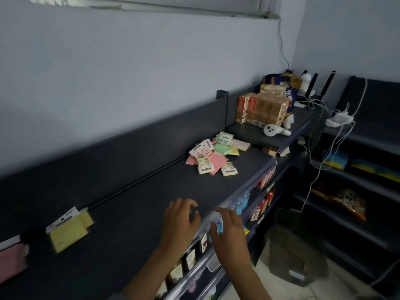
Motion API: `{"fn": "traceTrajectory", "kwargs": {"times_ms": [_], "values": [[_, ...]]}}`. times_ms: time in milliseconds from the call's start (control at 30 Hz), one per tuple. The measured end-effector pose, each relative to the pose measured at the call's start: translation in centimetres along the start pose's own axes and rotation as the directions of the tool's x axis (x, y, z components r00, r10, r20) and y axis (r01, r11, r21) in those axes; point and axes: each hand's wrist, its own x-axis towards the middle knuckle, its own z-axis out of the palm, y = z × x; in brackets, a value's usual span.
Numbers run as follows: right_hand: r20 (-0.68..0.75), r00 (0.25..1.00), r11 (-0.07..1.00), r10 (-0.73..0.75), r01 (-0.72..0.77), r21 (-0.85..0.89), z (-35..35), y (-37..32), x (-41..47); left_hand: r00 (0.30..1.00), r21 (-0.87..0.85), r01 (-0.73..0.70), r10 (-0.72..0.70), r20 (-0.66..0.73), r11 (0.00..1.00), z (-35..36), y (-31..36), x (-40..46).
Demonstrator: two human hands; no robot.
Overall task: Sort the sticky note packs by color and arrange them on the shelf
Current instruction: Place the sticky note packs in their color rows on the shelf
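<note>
Sticky note packs: loose mixed heap (213, 155) on dark shelf top (134, 204), toward its far right end. Pink, green, yellow and cream packs overlapping, several tilted, white header cards showing.

Yellow pack (68, 231), far left of heap, flat beside the shelf's back rail; second yellow one tucked just behind it, touching. Blurred.

Pink pack (12, 262), further left than the yellow, cut by frame edge, blurred.

Left hand (180, 220), between yellow pack and heap, near shelf's front edge. Fingers loosely curled, spread, holding nothing; cannot tell whether tips touch the surface.

Right hand (230, 227), just right of left hand, over the clear front lip. Fingers relaxed, slightly bent, nothing gripped. Blue item under it belongs to the lower shelf stock.

Beyond heap, on raised shelf section: brown carton boxes (263, 110), white controller (276, 129) in front of them, snack bags (279, 85) behind.

Right of that: white charger (339, 121) with cables, dark side rack (368, 169).
</note>
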Motion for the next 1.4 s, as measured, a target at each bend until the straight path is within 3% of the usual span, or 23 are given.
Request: {"fn": "traceTrajectory", "kwargs": {"times_ms": [367, 533, 667, 967, 1133, 1300, 1400], "values": [[-0.032, 0.998, 0.997, 0.058, -0.060, -0.045, -6.3, 8.3, 4.1, 0.989, -0.084, -0.108, 0.116, 0.087, 0.991, 10.0, 8.6, 5.3], [-0.066, 0.994, 0.995, 0.083, -0.086, -0.043, -6.4, 12.0, 6.9, 0.969, -0.011, -0.216, 0.216, 0.117, 0.976, 14.4, 10.2, 8.4], [-0.069, 0.996, 0.997, 0.050, -0.054, -0.055, -7.0, 13.1, 11.4, 0.961, -0.046, -0.264, 0.267, 0.072, 0.963, 17.0, 10.9, 12.6], [-0.079, 0.995, 0.991, -0.057, 0.047, -0.125, -6.9, 14.5, 25.9, 0.977, -0.081, -0.211, 0.211, -0.002, 0.974, 20.8, 11.5, 25.8], [-0.073, 0.997, 0.990, -0.007, -0.003, -0.144, -5.3, 16.9, 29.9, 0.979, -0.076, -0.188, 0.193, 0.061, 0.979, 23.5, 10.1, 29.3], [0.018, 0.998, 0.958, -0.064, 0.066, -0.278, -3.5, 19.2, 33.6, 0.976, -0.074, -0.191, 0.198, 0.092, 0.979, 25.1, 9.5, 31.5], [0.027, 1.000, 0.979, -0.006, 0.012, -0.205, -2.7, 19.7, 35.9, 0.980, -0.052, -0.154, 0.160, 0.116, 0.987, 25.7, 8.8, 32.9]]}}
